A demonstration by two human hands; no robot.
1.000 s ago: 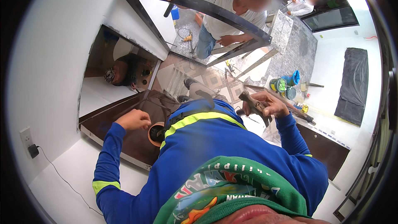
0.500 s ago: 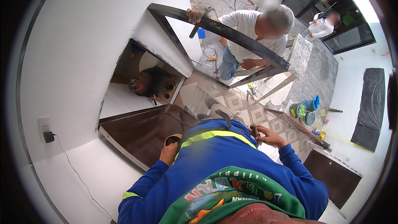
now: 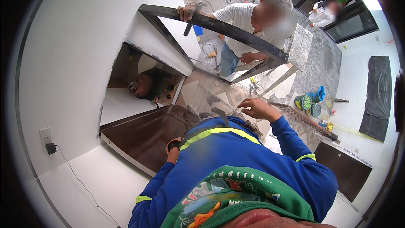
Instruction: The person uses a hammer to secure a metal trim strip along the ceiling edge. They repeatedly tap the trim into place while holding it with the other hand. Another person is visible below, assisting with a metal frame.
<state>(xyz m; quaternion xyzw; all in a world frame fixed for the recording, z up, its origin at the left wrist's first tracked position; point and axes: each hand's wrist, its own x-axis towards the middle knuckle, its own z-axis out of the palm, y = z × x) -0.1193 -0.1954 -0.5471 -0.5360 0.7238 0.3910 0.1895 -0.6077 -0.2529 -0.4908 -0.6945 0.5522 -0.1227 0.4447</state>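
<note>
My right hand (image 3: 260,110) is raised over the tiled floor in front of my waist. Its fingers are partly bent and apart, with nothing visible in them. Just below it, a worn brown tool pouch (image 3: 252,130) hangs at my belt. My left hand (image 3: 172,156) is low at my left side, against a round brown open container (image 3: 175,140) with a dark inside. The fingers of that hand are hidden by the container and my body. A dark strap (image 3: 220,116) sticks up from the front of my waist.
Ahead, a co-worker (image 3: 249,25) holds a dark metal frame (image 3: 219,26) beside a scaffold bench (image 3: 300,46). Another person (image 3: 145,85) is below, through a wall opening. A brown panel (image 3: 135,137) is at left; buckets (image 3: 303,101) and a wooden ladder-like piece (image 3: 301,118) are at right.
My right hand has left the tool pouch and moved up and slightly left, its fingers coming apart. My left hand stays by the round container, its fingers now further out of sight.
</note>
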